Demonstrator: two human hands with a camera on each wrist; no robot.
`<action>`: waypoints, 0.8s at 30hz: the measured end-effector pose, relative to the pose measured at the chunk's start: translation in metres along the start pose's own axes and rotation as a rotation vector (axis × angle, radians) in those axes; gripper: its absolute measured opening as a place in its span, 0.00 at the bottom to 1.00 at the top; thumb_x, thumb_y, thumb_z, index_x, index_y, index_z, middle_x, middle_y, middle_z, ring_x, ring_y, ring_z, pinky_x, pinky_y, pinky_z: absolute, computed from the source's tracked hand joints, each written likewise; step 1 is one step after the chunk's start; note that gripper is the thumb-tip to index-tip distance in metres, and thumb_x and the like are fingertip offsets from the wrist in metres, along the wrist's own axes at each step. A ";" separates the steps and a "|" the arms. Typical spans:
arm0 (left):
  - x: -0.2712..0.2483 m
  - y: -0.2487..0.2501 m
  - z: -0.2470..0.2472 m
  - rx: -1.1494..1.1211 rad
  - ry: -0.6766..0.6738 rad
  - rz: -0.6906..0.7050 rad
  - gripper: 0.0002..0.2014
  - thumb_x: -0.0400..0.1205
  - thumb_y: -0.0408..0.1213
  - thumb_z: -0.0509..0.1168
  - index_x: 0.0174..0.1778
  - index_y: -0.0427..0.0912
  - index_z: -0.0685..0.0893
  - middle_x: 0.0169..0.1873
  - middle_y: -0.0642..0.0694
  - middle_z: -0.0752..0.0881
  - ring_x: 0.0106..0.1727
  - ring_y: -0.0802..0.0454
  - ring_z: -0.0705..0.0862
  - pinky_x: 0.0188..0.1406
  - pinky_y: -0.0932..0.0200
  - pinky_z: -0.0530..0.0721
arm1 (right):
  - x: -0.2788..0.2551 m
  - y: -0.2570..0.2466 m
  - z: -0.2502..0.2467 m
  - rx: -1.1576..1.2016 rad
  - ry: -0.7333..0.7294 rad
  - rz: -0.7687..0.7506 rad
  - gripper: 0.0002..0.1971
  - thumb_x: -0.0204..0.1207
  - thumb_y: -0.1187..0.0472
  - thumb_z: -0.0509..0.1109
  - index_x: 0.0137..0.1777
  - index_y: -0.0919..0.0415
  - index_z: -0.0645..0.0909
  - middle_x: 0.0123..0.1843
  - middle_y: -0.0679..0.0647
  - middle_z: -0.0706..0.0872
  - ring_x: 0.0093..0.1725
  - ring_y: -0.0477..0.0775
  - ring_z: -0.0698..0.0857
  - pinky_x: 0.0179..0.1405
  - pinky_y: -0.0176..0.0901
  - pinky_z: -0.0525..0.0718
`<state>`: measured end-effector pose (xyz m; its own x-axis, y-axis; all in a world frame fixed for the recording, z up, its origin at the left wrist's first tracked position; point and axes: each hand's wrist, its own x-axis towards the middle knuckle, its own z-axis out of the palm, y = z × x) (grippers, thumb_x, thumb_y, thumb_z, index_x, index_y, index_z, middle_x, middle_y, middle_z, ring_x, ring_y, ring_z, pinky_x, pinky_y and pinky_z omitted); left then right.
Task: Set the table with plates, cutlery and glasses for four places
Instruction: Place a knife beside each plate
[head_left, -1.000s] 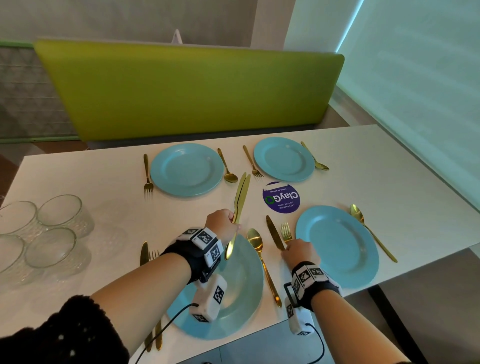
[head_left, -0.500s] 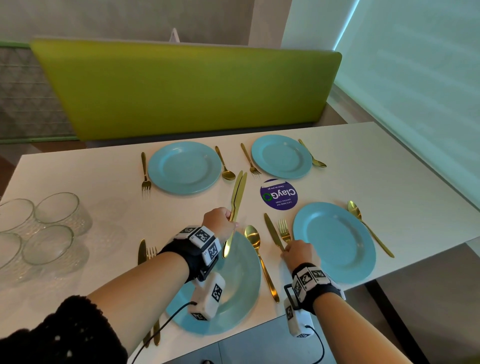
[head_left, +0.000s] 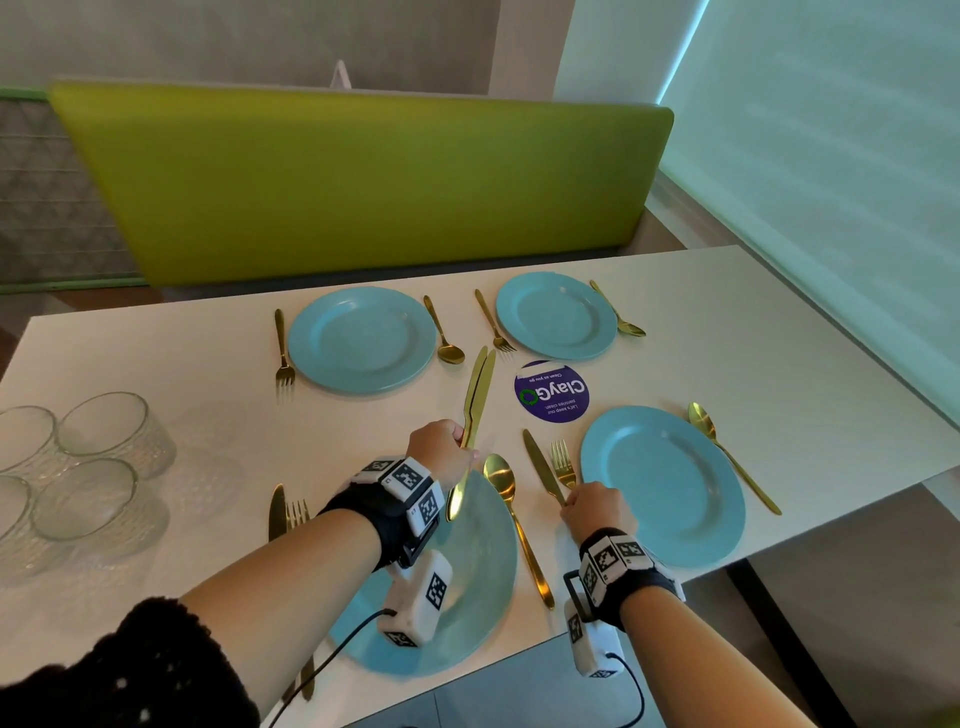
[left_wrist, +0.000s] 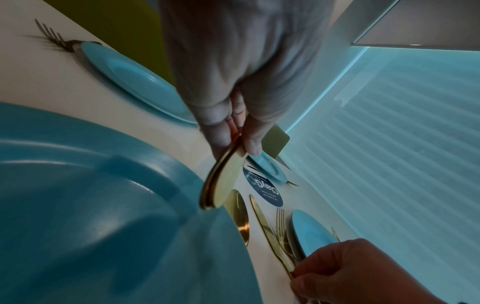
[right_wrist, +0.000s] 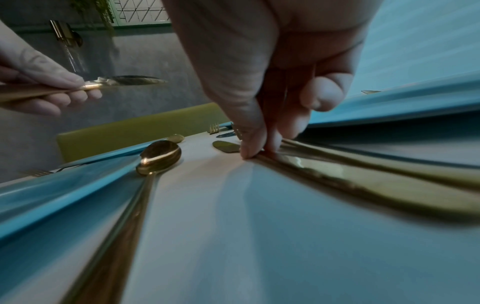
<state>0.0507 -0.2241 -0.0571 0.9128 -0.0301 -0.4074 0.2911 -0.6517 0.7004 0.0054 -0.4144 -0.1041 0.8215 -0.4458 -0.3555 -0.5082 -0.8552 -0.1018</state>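
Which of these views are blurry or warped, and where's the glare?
Head view: sharp, edges bowed, soft glare on the table. Left wrist: dim, near plate stretched, knives blurred. Right wrist: heavy streaking low down, glint on the spoon.

Four light-blue plates (head_left: 361, 340) sit on the white desk (head_left: 779, 364), gold cutlery (head_left: 545, 467) beside each; two gold knives (head_left: 479, 387) are held aloft; four clear glasses (head_left: 111, 431) cluster at left.

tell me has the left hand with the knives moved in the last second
No. The left hand still sits just left of and nearer than the purple ClayGo sticker, gripping two gold knives.
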 end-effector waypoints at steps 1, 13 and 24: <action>0.000 0.000 0.000 0.003 0.000 0.000 0.13 0.80 0.39 0.68 0.57 0.37 0.82 0.55 0.41 0.86 0.50 0.49 0.81 0.48 0.62 0.75 | 0.000 0.000 0.000 0.000 0.001 -0.001 0.12 0.80 0.59 0.62 0.57 0.56 0.85 0.53 0.55 0.88 0.52 0.55 0.87 0.50 0.43 0.85; -0.001 0.005 0.000 -0.004 -0.006 0.002 0.12 0.80 0.39 0.68 0.56 0.37 0.82 0.53 0.43 0.86 0.49 0.50 0.80 0.48 0.62 0.76 | -0.004 -0.001 -0.005 -0.005 -0.016 0.014 0.12 0.81 0.59 0.61 0.58 0.55 0.85 0.55 0.55 0.87 0.54 0.56 0.86 0.50 0.43 0.83; -0.007 0.004 -0.014 -0.061 -0.046 -0.019 0.07 0.80 0.37 0.68 0.50 0.39 0.82 0.48 0.43 0.87 0.44 0.49 0.87 0.41 0.65 0.81 | -0.011 -0.015 -0.024 0.050 -0.024 0.004 0.13 0.81 0.56 0.63 0.58 0.59 0.85 0.55 0.58 0.87 0.55 0.59 0.86 0.53 0.46 0.84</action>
<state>0.0496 -0.2157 -0.0438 0.8932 -0.0539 -0.4464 0.3263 -0.6053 0.7260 0.0102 -0.4033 -0.0764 0.8133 -0.4424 -0.3778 -0.5243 -0.8389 -0.1461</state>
